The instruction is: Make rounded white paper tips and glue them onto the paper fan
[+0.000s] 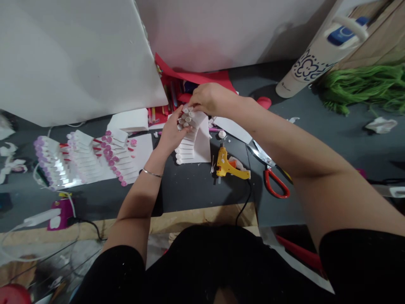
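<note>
My left hand (173, 134) curls its fingers and thumb around a cluster of white rolled paper pieces (186, 120). At the top of this cluster, the fingertips of my right hand (207, 96) pinch one of the pieces; the exact grip is partly hidden. Under both hands, more white pieces with thin stems lie in a fanned row on a white card (202, 145). Three similar fanned rows stand to the left: lilac rolls (44, 158), pale pink rolls (73, 147) and deeper pink rolls (110, 154).
A yellow glue gun (226, 164) lies right of the card, beside red-handled scissors (275, 181). Red paper (211, 77) and pens are behind the hands. A white bottle (311, 63) and green yarn (363, 88) stand at right. A purple power socket (60, 214) is at left.
</note>
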Demonstrator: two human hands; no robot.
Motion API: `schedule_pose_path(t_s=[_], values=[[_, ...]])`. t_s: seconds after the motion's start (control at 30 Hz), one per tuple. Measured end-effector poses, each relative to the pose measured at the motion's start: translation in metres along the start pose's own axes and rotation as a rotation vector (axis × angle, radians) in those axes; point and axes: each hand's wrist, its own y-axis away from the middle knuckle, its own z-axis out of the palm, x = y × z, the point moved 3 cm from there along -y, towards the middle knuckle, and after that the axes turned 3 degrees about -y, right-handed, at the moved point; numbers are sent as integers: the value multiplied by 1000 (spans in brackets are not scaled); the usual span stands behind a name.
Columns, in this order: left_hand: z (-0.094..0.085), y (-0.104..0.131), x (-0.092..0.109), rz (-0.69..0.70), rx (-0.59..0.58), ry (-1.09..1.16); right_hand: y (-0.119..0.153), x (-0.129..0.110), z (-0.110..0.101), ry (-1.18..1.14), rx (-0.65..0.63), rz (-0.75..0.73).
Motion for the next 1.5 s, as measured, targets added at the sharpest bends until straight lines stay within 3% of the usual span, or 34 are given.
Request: schedule_pose_path(t_s=[0.13, 0.4, 0.63, 0.9, 1.0, 1.07, 1.13, 1.2, 1.3, 1.4, 1.5], values=[[-1, 1, 4, -4, -2, -25, 0, -4, -6, 77, -210, -47], [0, 0, 8, -11, -20, -46, -2, -17, -2, 298, -268, -51], [-6, 3, 18, -1, -24, -84, 11, -24, -19, 236, -225, -70], [-7, 3, 19, 52, 8, -138, 23, -59, -31, 421, -350, 16], [-25, 13, 40, 40, 196, -169, 29, -73, -41, 351, -187, 78], [-39, 30, 66, 20, 353, -168, 42, -83, -47, 236, -49, 128], [-44, 52, 98, 45, 399, -153, 65, -97, -45, 78, 6, 150], [-37, 76, 129, 118, 367, -113, 94, -115, -38, -73, 21, 159], [-8, 112, 160, 250, 244, -55, 145, -144, -24, -219, 94, 301], [29, 145, 171, 262, 263, 30, 195, -168, -6, -355, 314, 543], [72, 173, 175, 272, 358, 147, 230, -184, 7, -466, 573, 659]])
